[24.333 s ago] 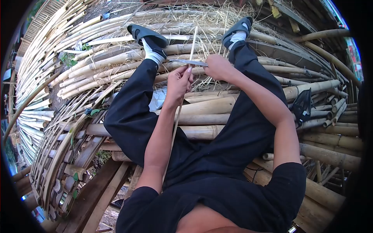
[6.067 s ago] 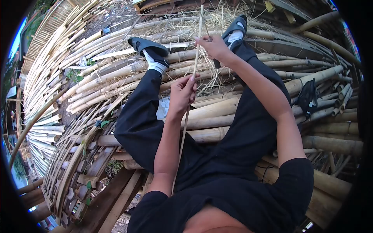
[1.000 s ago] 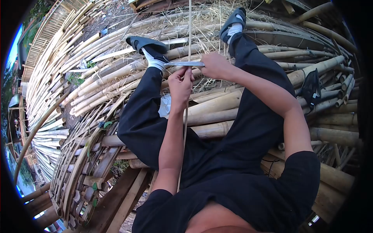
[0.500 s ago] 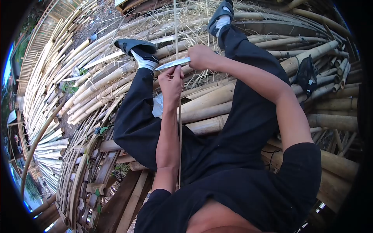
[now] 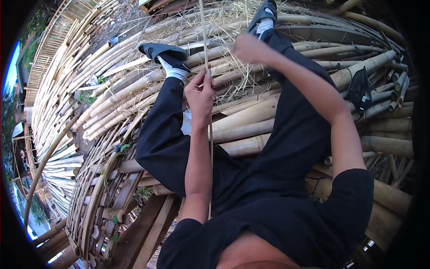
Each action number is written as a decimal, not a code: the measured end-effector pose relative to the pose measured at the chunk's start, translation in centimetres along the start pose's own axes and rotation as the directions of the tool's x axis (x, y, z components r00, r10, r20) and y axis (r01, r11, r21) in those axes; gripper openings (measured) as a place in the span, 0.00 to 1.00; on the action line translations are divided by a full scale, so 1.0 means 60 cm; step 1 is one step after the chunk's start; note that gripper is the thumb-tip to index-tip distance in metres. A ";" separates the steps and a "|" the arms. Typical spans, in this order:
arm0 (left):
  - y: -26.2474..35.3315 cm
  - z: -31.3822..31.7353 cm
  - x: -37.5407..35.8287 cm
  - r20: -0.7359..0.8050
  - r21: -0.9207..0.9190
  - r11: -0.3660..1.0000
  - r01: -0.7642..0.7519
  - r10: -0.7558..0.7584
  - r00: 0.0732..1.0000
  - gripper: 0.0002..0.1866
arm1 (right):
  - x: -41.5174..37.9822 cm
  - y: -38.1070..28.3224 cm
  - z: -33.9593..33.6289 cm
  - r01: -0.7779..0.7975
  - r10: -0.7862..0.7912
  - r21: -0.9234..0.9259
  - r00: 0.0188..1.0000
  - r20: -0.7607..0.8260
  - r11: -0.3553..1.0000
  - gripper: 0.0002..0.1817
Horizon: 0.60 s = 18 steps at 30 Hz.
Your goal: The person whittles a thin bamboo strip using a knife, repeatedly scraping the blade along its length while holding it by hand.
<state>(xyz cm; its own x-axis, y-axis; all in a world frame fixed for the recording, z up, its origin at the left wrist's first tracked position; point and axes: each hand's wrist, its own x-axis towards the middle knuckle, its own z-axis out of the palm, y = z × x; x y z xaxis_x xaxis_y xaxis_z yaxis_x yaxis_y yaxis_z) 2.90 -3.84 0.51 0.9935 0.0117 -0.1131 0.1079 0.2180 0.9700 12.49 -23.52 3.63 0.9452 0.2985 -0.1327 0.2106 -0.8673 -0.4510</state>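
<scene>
My left hand (image 5: 200, 96) is closed in a pinch around a long thin bamboo strip (image 5: 204, 38), thumb on top. The strip runs from the top edge of the view, through my fingers, down beside my left forearm and past my torso. My right hand (image 5: 251, 49) is a closed fist, blurred by motion, away to the right of the strip over pale shavings (image 5: 245, 74). The knife it gripped a moment ago is not clearly visible now; its blade is hidden or smeared.
Many bamboo poles (image 5: 244, 114) lie beneath and around my legs. A slatted bamboo bundle (image 5: 96, 201) stands at lower left. To the right, a black item (image 5: 359, 91) rests on the poles near cut bamboo ends (image 5: 398, 85). My sandals (image 5: 163, 51) are on the poles ahead.
My right hand has swung up and to the right, off the strip, and the blade that lay across it no longer shows there. My left hand still pinches the strip.
</scene>
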 end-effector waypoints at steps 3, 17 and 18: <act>-0.012 0.007 0.001 -0.024 0.112 0.988 -0.109 0.112 0.993 0.09 | -0.026 -0.045 0.056 0.073 -0.072 -0.008 0.994 0.086 0.997 0.15; -0.027 0.004 0.006 -0.004 0.096 0.992 -0.084 0.085 0.996 0.08 | -0.014 -0.046 0.066 0.009 -0.003 -0.054 0.995 0.100 0.998 0.15; -0.023 0.005 0.004 -0.015 0.039 0.999 -0.035 0.035 0.999 0.08 | -0.008 -0.042 0.065 0.006 -0.003 -0.044 0.997 0.075 0.999 0.14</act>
<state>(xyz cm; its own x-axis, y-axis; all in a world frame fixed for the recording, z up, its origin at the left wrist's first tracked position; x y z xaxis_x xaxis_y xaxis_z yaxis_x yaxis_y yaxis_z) 2.98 -4.46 -0.78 0.9961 0.0336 -0.0819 0.0746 0.1796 0.9809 10.56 -19.93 1.38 0.9234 0.3296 -0.1969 0.2271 -0.8824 -0.4122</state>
